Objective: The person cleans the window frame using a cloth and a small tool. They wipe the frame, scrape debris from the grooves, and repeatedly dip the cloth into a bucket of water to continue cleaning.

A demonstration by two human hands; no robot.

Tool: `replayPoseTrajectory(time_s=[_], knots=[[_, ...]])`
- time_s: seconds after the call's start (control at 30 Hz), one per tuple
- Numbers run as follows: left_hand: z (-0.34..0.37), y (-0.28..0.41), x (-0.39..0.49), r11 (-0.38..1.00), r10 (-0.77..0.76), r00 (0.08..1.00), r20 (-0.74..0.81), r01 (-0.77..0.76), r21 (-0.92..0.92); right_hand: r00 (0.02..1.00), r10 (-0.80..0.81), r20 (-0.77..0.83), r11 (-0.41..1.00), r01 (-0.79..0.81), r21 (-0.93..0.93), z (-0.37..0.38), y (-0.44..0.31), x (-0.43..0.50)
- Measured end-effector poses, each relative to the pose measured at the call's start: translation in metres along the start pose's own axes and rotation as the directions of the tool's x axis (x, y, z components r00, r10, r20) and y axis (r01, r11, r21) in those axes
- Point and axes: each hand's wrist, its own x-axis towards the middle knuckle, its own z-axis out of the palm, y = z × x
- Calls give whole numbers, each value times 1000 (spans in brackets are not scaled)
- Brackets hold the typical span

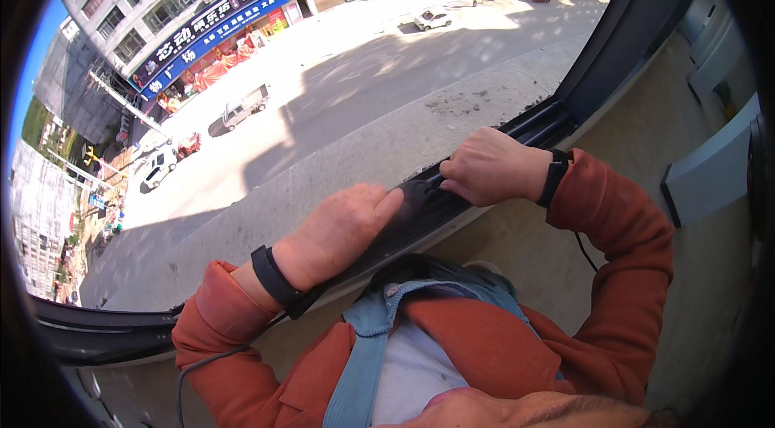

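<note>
Both my hands rest at the dark metal track of a window frame (418, 210), above a street far below. My left hand (342, 225) lies over the track at the middle, its fingers curled out of sight. To the right, my right hand (484, 165) is bent with its fingertips down at the same track. A dark, blurred thing lies between the hands; whether either hand grips it is hidden. Black bands circle both wrists, and a thin cable (212, 358) runs from the left one.
A concrete ledge (375, 131) lies just outside the frame. The upright window frame (623, 22) rises at upper right. Inside, a pale boxlike object (714, 168) stands at right. Beyond are a white car (433, 18), a small truck (245, 106) and buildings.
</note>
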Motion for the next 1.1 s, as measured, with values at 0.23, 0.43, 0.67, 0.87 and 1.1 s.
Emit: replayPoseTrajectory(time_s=[0.23, 0.43, 0.67, 0.87, 1.1], knots=[[2, -6, 6, 998, 44, 999, 27, -43, -41, 1000, 8, -10, 1000, -7, 22, 3, 0, -3], [1, -8, 4, 997, 54, 998, 32, -53, -54, 997, 18, 69, 1000, -18, 7, -3, 1, -1], [5, -15, 5, 992, 63, 997, 32, -60, -111, 1000, 13, 22, 999, -14, 48, 4, 1, -1], [6, -15, 3, 992, 41, 999, 30, -37, -125, 997, 34, 75, 997, -39, 64, 1, 7, -1], [6, -18, 7, 983, 64, 998, 3, -63, -175, 999, 7, -45, 993, -2, 119, 18, -28, 14]])
